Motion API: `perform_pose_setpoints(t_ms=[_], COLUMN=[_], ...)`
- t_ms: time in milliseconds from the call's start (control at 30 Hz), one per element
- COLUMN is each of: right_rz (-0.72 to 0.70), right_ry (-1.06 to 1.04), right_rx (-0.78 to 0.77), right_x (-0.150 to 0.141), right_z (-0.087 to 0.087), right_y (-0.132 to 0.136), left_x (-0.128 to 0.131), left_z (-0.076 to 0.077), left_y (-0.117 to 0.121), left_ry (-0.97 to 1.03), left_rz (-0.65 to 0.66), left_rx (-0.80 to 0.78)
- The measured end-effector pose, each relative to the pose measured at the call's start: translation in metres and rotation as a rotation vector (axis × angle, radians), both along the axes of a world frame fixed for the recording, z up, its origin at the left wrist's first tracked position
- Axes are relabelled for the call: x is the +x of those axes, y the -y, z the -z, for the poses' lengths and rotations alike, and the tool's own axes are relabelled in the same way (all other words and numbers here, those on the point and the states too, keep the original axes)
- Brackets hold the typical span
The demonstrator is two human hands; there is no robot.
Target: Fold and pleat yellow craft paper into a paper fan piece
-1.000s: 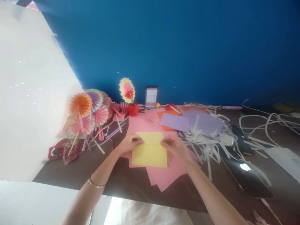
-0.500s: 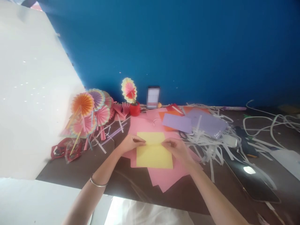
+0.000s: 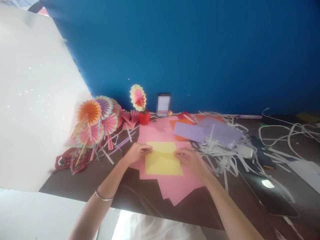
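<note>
A yellow sheet of paper (image 3: 162, 161) lies on a stack of pink sheets (image 3: 175, 188) on the dark table (image 3: 105, 180). A crease runs across the yellow sheet near its far edge. My left hand (image 3: 136, 152) pinches the sheet's left side at that crease, fingers closed. My right hand (image 3: 190, 158) grips the right side at the same crease, fingers closed. A thin bangle sits on my left wrist.
Several round paper fans on sticks (image 3: 96, 118) lie at the left, one standing in a red pot (image 3: 144, 117). Purple and orange sheets (image 3: 190, 130) and white paper strips (image 3: 222, 153) spread at the right. A dark tablet (image 3: 267, 190), white cables (image 3: 285, 131), a blue wall behind.
The yellow sheet's near part looks shorter now as both hands stay pinched at the crease. The camera has shifted slightly.
</note>
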State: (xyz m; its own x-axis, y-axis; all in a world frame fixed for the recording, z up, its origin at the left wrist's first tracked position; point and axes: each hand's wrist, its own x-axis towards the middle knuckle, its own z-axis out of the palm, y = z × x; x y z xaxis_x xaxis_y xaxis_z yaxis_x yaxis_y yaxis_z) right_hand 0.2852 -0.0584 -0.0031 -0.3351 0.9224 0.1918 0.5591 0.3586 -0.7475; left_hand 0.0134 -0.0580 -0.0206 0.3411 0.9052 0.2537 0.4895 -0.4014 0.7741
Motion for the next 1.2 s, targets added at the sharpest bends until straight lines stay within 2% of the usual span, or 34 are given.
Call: perform_pose_setpoints(t_ms=[67,133,167,233,300,400,533,700,867,967,1200], right_rz=[-0.045,-0.007,0.031,0.062,-0.003,-0.114,-0.141,-0.239,-0.234,-0.221,-0.235], right_ry=[0.048,0.079,0.094,0.157,0.256,0.374,0.476,0.52,0.522,0.535,0.55], right_rx=[0.243,0.492,0.588,0.676,0.639,0.528,0.459,0.507,0.513,0.494,0.392], right_x=[0.002,0.006,0.008,0.012,0.013,0.006,-0.009,-0.017,-0.018,-0.023,-0.024], right_z=[0.001,0.003,0.003,0.006,0.008,0.012,0.017,0.024,0.028,0.027,0.021], right_y=[0.002,0.003,0.003,0.001,-0.002,-0.004,0.0,0.002,0.001,0.0,-0.005], left_x=[-0.001,-0.002,-0.002,-0.001,0.001,0.005,0.008,0.013,0.022,0.023,0.011], left_z=[-0.002,-0.004,-0.005,-0.005,-0.003,0.003,0.007,0.003,0.001,0.001,0.003], left_y=[0.004,0.008,0.009,0.009,0.007,0.002,0.0,0.004,0.004,0.004,-0.002], left_ry=[-0.072,-0.113,-0.136,-0.211,-0.316,-0.468,-0.584,-0.658,-0.805,-0.769,-0.393], left_rz=[-0.014,0.001,0.012,0.019,0.042,0.145,0.173,0.147,0.166,0.18,0.136], left_rx=[0.366,0.697,0.809,0.902,0.845,0.621,0.41,0.393,0.401,0.36,0.182])
